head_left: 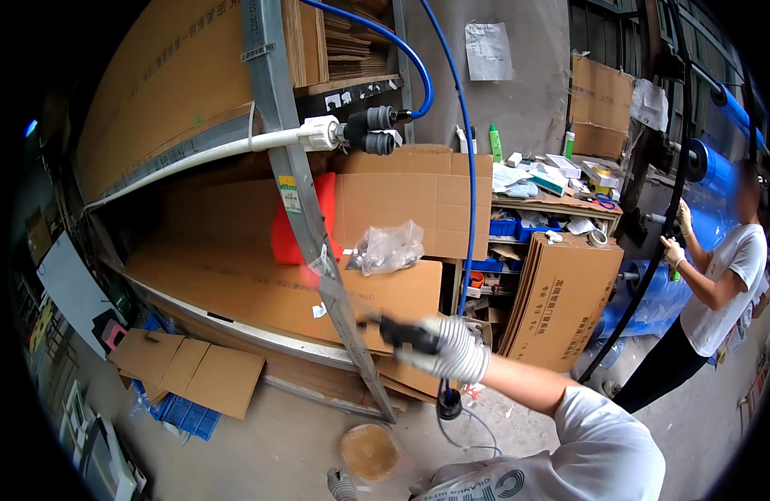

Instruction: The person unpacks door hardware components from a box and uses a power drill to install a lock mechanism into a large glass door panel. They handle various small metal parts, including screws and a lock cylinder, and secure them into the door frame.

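Observation:
My right hand (pixel 452 349), in a grey striped work glove, is closed around a black hand tool (pixel 408 336). The tool points left toward the metal rack post (pixel 318 234); motion blurs its tip, and its exact kind is unclear. A blue hose (pixel 471 209) hangs down from above and passes behind this hand. Below the hand, a black fitting (pixel 448 406) dangles near a thin coiled line. My left hand (pixel 341 484), gloved alike, shows only partly at the lower edge, low beside a round amber-brown object (pixel 370 452) on the floor. Its fingers do not show clearly.
Shelves hold cardboard sheets (pixel 235 284), a red piece (pixel 306 221) and a plastic bag (pixel 387 248). A white pipe with black connectors (pixel 368 132) juts out. Flat cartons (pixel 560 301) lean right. Another person (pixel 719 284) grips a black bar. Cardboard (pixel 189 367) lies left.

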A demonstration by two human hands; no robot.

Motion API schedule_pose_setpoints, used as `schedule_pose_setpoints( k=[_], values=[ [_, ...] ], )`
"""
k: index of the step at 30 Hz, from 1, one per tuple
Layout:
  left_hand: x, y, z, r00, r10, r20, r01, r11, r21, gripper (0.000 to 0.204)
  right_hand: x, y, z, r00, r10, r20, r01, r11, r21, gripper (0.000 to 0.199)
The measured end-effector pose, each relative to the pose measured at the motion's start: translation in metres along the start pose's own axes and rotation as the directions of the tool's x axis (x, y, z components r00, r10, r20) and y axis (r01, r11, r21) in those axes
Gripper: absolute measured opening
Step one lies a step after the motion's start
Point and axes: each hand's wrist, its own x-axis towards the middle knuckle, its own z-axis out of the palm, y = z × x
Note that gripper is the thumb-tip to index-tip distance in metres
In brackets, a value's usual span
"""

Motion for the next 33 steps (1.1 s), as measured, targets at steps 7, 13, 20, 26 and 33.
schedule_pose_setpoints(
  k=[7,13,20,26,33],
  values=[
    [0.003,-0.012,0.017,0.999,0.028,0.014,-0.032,0.880,0.474,0.044,0.218,-0.107,-0.033,0.621,-0.378,-0.687,0.511,0.860,-0.012,0.037],
    [-0.013,-0.027,0.070,0.942,0.319,0.105,-0.313,0.723,0.616,0.038,0.220,-0.068,-0.006,0.914,-0.305,-0.268,-0.086,0.499,-0.863,0.066],
    [-0.021,-0.050,0.137,0.916,0.021,0.400,-0.315,0.655,0.687,0.042,0.001,0.009,0.014,0.905,-0.318,0.281,0.413,0.511,-0.754,0.041],
    [-0.059,-0.027,0.184,0.817,-0.239,0.524,-0.296,0.606,0.738,0.043,-0.362,0.001,-0.075,-0.220,0.790,0.573,-0.169,0.547,-0.820,0.045],
    [-0.209,0.054,0.325,0.581,-0.254,0.773,-0.438,0.704,0.560,0.043,-0.538,-0.224,-0.276,-0.234,0.903,-0.361,-0.648,-0.422,-0.634,0.039]
  ],
)
